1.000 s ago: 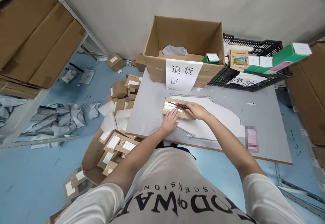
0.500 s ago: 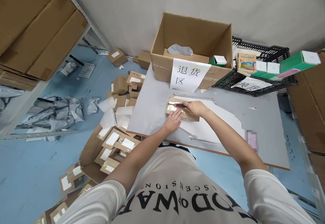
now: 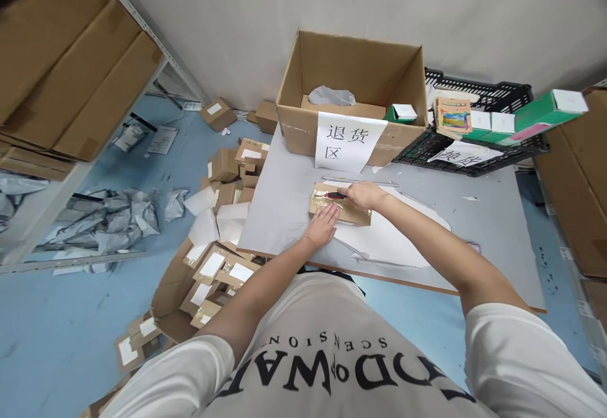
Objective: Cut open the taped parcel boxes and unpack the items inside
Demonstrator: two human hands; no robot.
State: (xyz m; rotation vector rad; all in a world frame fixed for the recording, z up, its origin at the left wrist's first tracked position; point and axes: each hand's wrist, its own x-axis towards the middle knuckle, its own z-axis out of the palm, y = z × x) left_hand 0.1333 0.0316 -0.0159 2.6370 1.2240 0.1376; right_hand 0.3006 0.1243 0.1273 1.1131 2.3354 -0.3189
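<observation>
A small brown cardboard box (image 3: pixel 356 215) with shiny clear tape along its top lies on the table. My left hand (image 3: pixel 323 224) rests on its near left part with fingers stretched out flat. In my right hand (image 3: pixel 364 195) is a red and black utility knife (image 3: pixel 336 195), gripped in closed fingers and held low over the taped top. Whether the blade touches the tape cannot be made out. White paper sheets (image 3: pixel 403 241) lie partly beneath the box and under my right forearm.
At the table's (image 3: pixel 502 241) back stands a large open carton (image 3: pixel 294 128) with a paper sign. Beside it, a black crate (image 3: pixel 493 165) holds green-and-white boxes and a booklet. Many small boxes (image 3: pixel 211 265) crowd the floor at left, near a shelf of cartons (image 3: pixel 95 89).
My right hand and the knife have shifted slightly left along the box. The left hand stays on the box. The camera view has tilted a little.
</observation>
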